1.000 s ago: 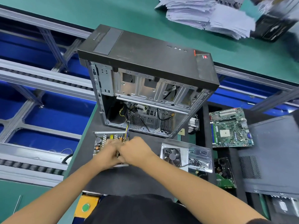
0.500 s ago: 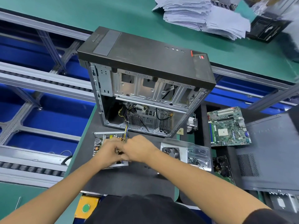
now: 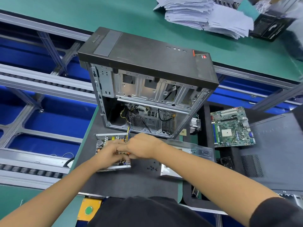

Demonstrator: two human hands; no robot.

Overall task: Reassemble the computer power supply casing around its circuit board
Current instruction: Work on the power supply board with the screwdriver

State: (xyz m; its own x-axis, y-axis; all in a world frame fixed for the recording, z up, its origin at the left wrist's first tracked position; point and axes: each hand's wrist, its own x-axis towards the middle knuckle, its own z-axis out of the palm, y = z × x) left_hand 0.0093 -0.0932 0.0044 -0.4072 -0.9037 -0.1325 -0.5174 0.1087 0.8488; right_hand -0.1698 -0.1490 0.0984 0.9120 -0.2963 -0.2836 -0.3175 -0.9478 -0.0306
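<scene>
Grip, right hand: my right hand (image 3: 144,147) sits knuckles-up over the circuit board (image 3: 105,145), fingers curled down at its 3 o'clock edge. I cannot tell what they pinch; something orange shows just under them.
Grip, left hand: my left hand (image 3: 109,154) lies on the board's middle, fingers bent down among the components and meeting the right hand's fingertips. Whether it grips a part or only steadies the board, I cannot tell.
Task's thing: the board rests in its open metal tray (image 3: 113,168) on the dark mat (image 3: 114,185), at 6 o'clock from the open PC tower (image 3: 147,82). A yellow-and-blue wire bundle (image 3: 128,130) runs from the board's 1 o'clock corner up into the tower.
Other casing half: I judge the silvery cover (image 3: 170,172) at 3 o'clock of the board to be the lid, not yet fitted. Small black screws (image 3: 152,167) lie between the two.
Step in hand: I judge this to be seating the board or dressing its wires before closing up.
Doing it well: I would keep the left hand pressing flat, tuck the bundle clear of the tray's rim, and check the board sits level before bringing the cover over.
Pose: both forearms reach in from 5 and 7 o'clock, converging at the board, wrists low.
</scene>
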